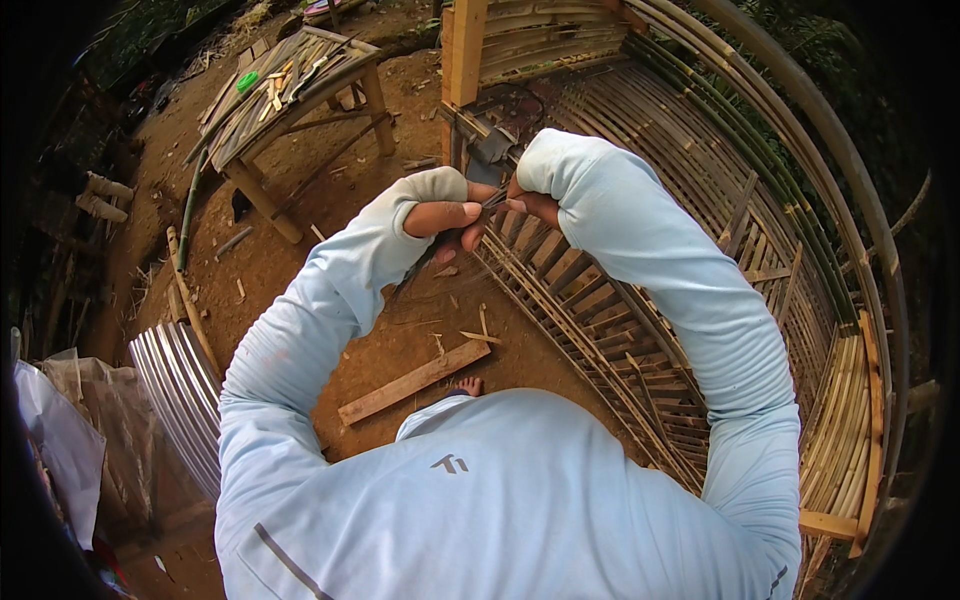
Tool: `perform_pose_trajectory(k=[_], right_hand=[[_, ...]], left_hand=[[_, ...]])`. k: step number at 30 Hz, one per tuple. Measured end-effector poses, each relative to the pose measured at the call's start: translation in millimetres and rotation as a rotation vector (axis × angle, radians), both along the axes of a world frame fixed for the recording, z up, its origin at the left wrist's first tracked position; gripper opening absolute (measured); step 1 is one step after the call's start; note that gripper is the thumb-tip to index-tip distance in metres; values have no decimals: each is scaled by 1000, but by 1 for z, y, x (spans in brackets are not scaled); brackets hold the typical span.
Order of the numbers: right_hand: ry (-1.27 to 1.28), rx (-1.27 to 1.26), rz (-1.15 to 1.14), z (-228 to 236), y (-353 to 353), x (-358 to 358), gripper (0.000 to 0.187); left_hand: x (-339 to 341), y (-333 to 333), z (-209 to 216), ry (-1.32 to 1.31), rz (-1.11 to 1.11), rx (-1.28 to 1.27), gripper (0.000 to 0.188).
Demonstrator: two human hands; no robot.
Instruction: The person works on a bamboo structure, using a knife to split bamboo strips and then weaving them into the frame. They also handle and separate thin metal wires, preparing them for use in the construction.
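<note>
Both my hands are raised in front of my chest, close together, with pale blue sleeves covering much of each palm. My left hand (pixel 447 216) is closed, thumb and fingers pinched on a thin dark strip (pixel 495 199). Its kind I cannot make out. A dark length trails below the left hand, beside the sleeve. My right hand (pixel 537 205) pinches the same strip from the other side, its fingertips almost touching the left ones. Just beyond the hands, a grey tool-like object (pixel 490 148) sits by a wooden post (pixel 467 55), partly hidden by the right sleeve.
A slatted bamboo platform (pixel 640 120) with a curved railing fills the right side. At the upper left stands a rough wooden table (pixel 235 140) with bamboo pieces and a green ring (pixel 247 82). A plank (pixel 415 382) lies on the dirt. Corrugated sheet (pixel 178 385) leans at left.
</note>
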State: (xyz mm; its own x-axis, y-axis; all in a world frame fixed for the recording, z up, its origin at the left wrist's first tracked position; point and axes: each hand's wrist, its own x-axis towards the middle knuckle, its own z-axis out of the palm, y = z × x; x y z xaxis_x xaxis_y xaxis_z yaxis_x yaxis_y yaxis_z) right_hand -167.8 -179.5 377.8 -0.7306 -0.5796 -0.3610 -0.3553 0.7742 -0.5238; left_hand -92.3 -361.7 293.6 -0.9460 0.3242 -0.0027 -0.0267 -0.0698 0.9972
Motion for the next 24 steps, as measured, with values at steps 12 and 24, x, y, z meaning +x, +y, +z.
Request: perform_pose_trajectory(k=[12, 24], right_hand=[[426, -264, 412, -4, 37, -16, 7], [436, -332, 193, 0, 64, -29, 14]], left_hand=[[-14, 12, 5, -56, -92, 38, 45], [-27, 1, -1, -16, -124, 73, 43]])
